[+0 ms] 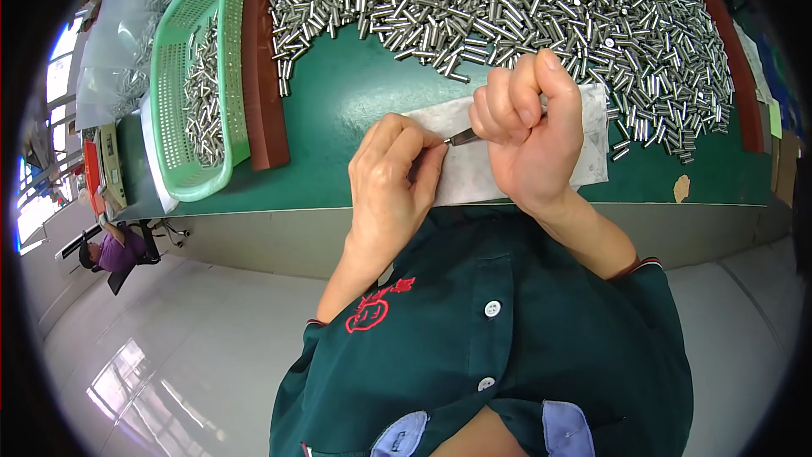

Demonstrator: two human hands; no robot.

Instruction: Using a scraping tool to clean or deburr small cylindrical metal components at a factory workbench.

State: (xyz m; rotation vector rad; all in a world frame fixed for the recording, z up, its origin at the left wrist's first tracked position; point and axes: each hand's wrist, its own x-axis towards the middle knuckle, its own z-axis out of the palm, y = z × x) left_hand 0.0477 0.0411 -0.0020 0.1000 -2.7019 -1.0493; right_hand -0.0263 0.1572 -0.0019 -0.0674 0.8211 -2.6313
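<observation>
My left hand [385, 171] is closed in a pinch around a small metal pin [447, 142], with only its end showing at the fingertips. My right hand [534, 123] makes a fist, thumb up, around a slim metal tool [463, 136]; its handle is hidden in the palm. The tool's tip meets the pin's end, or comes very close to it. Both hands are above a worn whitish cloth or sheet [469, 176] on the green tabletop [330, 140]. Behind them lies a wide heap of short shiny metal pins [499, 0].
A green plastic basket [227, 101] with more pins stands left, beside a reddish-brown rail [264, 110]. Another rail [727, 59] bounds the heap at right. Clear bags [114, 51] of pins lie far left. A tan scrap [682, 189] sits near the front edge. A seated person [118, 245] works farther left.
</observation>
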